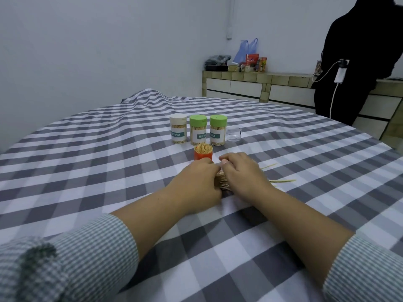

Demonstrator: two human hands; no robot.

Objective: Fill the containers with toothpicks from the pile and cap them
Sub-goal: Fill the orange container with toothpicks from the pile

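My left hand (pixel 196 184) and my right hand (pixel 242 173) close together around a bundle of toothpicks (pixel 221 182) lying on the checked cloth. Just beyond them stands an uncapped orange container (pixel 203 155) with toothpicks sticking up out of it. Behind it three capped, filled containers stand in a row: one with a white cap (pixel 178 131) and two with green caps (pixel 198 132) (pixel 218 132). An empty clear container (pixel 233 134) sits to their right. A few loose toothpicks (pixel 283 181) lie to the right of my right hand.
The table carries a grey-and-white checked cloth (pixel 109 171), bunched up at the far left. A person in black (pixel 357 57) stands at the far right by a tiled counter (pixel 261 83) holding bags and boxes.
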